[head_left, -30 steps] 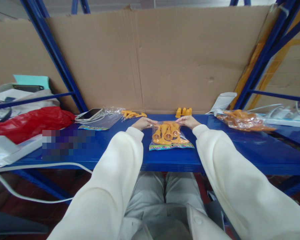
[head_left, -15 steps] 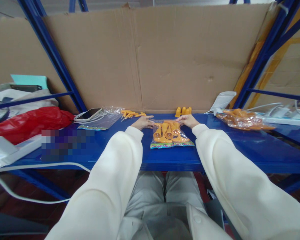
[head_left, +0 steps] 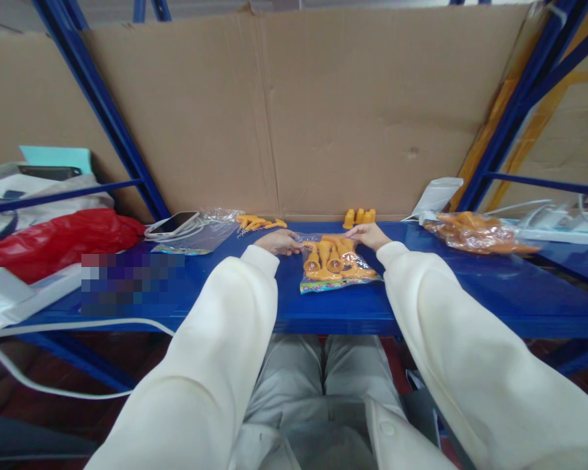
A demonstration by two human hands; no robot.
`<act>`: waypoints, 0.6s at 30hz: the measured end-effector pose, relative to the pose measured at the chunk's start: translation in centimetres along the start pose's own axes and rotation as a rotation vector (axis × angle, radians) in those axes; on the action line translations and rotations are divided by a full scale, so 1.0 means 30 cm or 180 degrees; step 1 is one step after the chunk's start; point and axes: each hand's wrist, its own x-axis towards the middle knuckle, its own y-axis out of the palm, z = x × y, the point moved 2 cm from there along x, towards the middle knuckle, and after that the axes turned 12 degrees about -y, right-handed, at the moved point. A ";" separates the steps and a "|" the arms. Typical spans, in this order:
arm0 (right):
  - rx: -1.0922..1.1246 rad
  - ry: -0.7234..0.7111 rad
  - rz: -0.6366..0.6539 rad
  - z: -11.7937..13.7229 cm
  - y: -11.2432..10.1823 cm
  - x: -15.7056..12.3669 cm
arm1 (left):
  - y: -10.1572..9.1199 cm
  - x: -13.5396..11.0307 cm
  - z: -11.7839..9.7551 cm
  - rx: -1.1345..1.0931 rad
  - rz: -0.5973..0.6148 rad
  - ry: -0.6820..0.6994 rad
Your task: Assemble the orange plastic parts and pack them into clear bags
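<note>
A clear plastic bag of orange toy pieces with a coloured printed strip along its near edge lies on the blue shelf in front of me. My left hand pinches the bag's far left corner, fingers closed on it. At the far right corner my right hand grips the bag the same way. Both arms are in cream sleeves.
Loose orange pieces and a few orange cones lie by the cardboard back wall. A phone rests on empty bags at left, beside a red bag. Another filled bag is at right.
The bag has slid a little to the right and turned slightly, with both hands keeping hold of its far corners.
</note>
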 end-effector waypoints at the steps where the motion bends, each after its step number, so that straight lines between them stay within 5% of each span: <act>1: 0.0008 0.0024 -0.0010 0.004 -0.001 -0.001 | 0.005 -0.006 -0.003 -0.0026 -0.0057 -0.0024; 7: 0.0012 0.0082 -0.0043 0.008 -0.007 -0.005 | 0.025 -0.027 -0.015 -0.0236 -0.0333 -0.0107; 18: -0.0013 -0.0043 -0.0074 0.004 -0.008 -0.007 | 0.004 0.007 -0.004 -0.0158 -0.0162 -0.0054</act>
